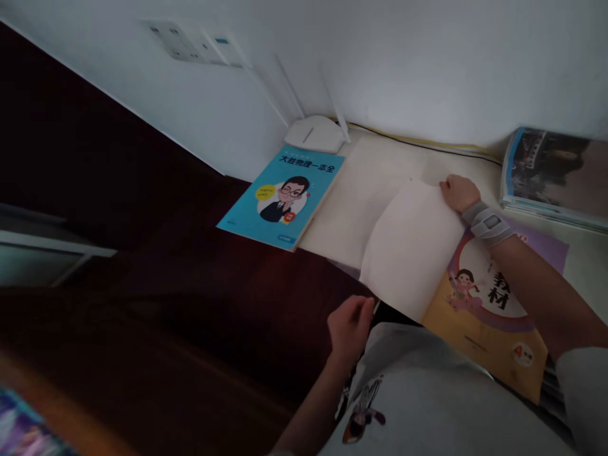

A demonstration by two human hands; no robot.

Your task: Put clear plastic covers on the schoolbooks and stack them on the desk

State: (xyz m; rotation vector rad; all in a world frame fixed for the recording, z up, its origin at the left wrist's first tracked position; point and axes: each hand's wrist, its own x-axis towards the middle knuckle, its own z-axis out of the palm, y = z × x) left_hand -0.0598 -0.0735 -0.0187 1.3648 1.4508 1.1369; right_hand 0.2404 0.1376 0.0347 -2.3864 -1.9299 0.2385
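A book with an orange and purple cover [479, 316] lies at the right, partly under my right forearm. To its left a blank white paper sheet [408, 247] bows upward; whether it belongs to the book I cannot tell. My right hand [460, 193], with a grey band on the wrist, is closed at the sheet's upper edge and pinches it. Nearer to my body, my left hand [350, 324] is closed with thumb against fingers, its fingertips at the sheet's lower edge near the left corner. What lies inside its fingers is mostly hidden.
A blue book [280, 196] with a cartoon figure rests at the desk's left end, before a white router [316, 134] with antennas. Magazines [555, 177] are stacked at the back right. Cables [418, 142] run along the wall below a socket panel [190, 44].
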